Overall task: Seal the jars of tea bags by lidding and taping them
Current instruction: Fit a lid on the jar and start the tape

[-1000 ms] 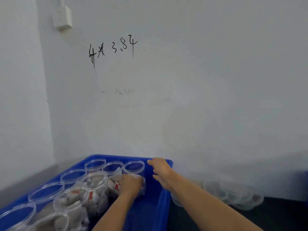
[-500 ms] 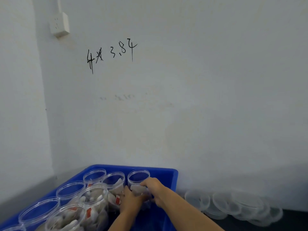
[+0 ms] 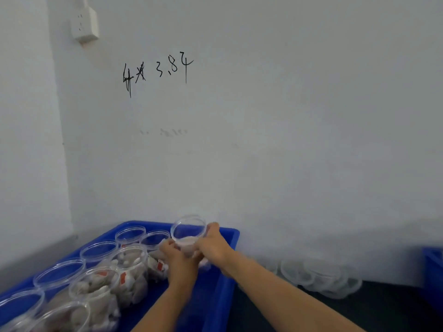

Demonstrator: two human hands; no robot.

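Both hands clasp one clear jar (image 3: pixel 189 233) at the far corner of the blue bin (image 3: pixel 221 279), low in the frame's middle: the left hand (image 3: pixel 178 258) wraps its near side, and the right hand (image 3: pixel 212 246) curls around its right side up to the rim. More open jars (image 3: pixel 112 281) with tea bags (image 3: pixel 134 267) fill the bin toward the lower left. Loose clear lids (image 3: pixel 321 277) lie on the dark tabletop (image 3: pixel 383 307) at lower right.
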